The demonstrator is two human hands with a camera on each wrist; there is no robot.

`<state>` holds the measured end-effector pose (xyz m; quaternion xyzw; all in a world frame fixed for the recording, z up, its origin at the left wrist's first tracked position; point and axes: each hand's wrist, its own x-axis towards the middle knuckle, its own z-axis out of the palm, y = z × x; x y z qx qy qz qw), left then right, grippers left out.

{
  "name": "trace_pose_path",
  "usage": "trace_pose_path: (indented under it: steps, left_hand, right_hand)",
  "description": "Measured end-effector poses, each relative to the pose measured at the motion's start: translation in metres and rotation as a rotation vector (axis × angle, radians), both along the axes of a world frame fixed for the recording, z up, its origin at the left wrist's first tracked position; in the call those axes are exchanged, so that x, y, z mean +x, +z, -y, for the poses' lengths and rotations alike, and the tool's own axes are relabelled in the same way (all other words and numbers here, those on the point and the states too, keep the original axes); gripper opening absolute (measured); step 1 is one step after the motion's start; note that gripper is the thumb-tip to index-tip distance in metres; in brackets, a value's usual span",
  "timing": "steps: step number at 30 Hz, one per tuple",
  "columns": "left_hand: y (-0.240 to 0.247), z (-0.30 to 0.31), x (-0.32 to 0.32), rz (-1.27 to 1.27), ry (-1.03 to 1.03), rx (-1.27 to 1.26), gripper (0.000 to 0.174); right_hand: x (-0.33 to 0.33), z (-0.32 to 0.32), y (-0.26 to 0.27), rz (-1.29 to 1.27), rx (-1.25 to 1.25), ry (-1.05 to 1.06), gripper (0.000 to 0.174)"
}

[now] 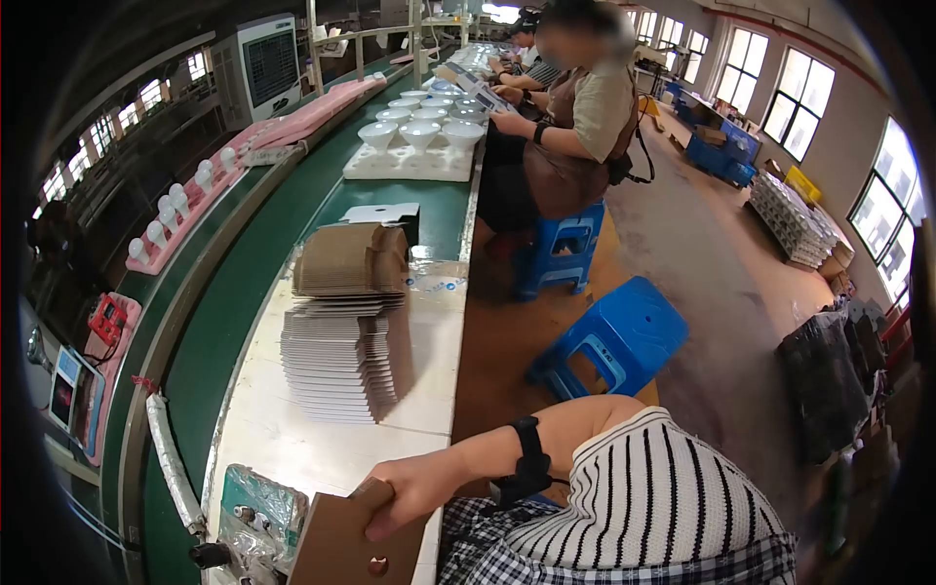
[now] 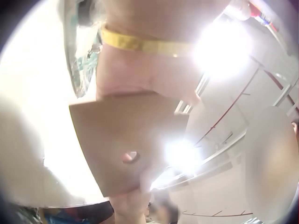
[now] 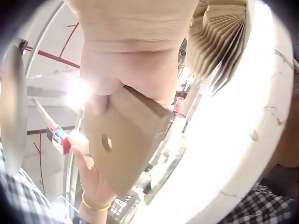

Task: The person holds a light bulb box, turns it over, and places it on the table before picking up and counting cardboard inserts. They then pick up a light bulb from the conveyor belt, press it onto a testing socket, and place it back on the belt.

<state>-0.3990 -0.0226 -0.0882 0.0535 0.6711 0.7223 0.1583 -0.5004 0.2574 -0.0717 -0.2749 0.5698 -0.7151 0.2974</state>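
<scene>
A folded brown cardboard piece with a round hole (image 1: pixel 336 546) (image 2: pixel 126 126) (image 3: pixel 119 135) is between both hands, above the table's near end. The right hand (image 1: pixel 419 492) (image 3: pixel 133 60) pinches its upper corner, thumb on one face; in the left wrist view this hand (image 2: pixel 131 207) shows at the bottom. The left hand (image 2: pixel 145 70) (image 3: pixel 96 184), with a yellow band at the wrist, grips the opposite edge, its fingers partly hidden by the cardboard. It is not seen in the head view. A red and blue object (image 3: pixel 59 140) shows beside the left thumb; whether it is held I cannot tell.
A stack of folded cartons (image 1: pixel 336 351) stands on the white table (image 1: pixel 429 390). Beside the cardboard lies a plastic-wrapped green item (image 1: pixel 263 507). A green conveyor (image 1: pixel 224 331) runs left, lamps (image 1: pixel 419 135) sit farther up, and a blue stool (image 1: pixel 624 331) stands right, near a seated person.
</scene>
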Motion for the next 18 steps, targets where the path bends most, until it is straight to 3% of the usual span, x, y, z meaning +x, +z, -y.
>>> trace_pose_path:
  steps: [1,3,5,6,9,11,13,14,15,17,18]
  left_hand:
    - [-0.01,0.002,0.006,0.075,0.138,-0.05,0.046]
    - [0.011,-0.025,0.0,0.146,0.246,0.048,0.052]
    - [0.002,-0.039,-0.013,-0.044,0.412,0.149,0.058]
    - [-0.015,-0.035,-0.019,-0.284,0.437,0.064,0.064]
    - [-0.026,-0.017,-0.032,-0.37,0.573,0.117,0.064]
    - [-0.01,-0.013,-0.036,-0.354,0.49,0.163,0.066]
    - [-0.003,-0.01,-0.031,-0.199,0.402,0.09,0.068]
    - [-0.001,-0.022,-0.028,-0.196,0.475,-0.001,0.07]
    - [0.003,-0.037,-0.022,-0.192,0.545,-0.099,0.071]
    - [0.008,-0.05,-0.01,-0.356,0.351,-0.259,0.066]
    - [0.006,-0.047,-0.011,-0.247,0.264,-0.201,0.064]
  right_hand:
    - [0.001,0.004,0.005,-0.037,-0.023,0.002,0.03]
    - [0.016,0.034,-0.01,-0.151,0.141,-0.437,0.031]
    - [0.031,0.045,-0.001,-0.146,0.234,-0.453,0.034]
    - [0.034,0.051,-0.005,-0.232,0.184,-0.419,0.039]
    - [0.041,0.06,-0.007,-0.399,-0.06,-0.333,0.049]
    - [0.046,0.065,0.005,-0.344,-0.194,-0.152,0.068]
    - [0.026,0.07,-0.026,-0.168,-0.358,-0.143,0.053]
    - [0.021,0.068,-0.025,-0.002,-0.074,-0.179,0.053]
    - [0.015,0.067,-0.016,0.109,0.032,-0.216,0.059]
    - [0.002,0.063,-0.028,0.191,0.007,-0.205,0.058]
    - [0.0,0.059,-0.033,0.191,0.009,-0.207,0.058]
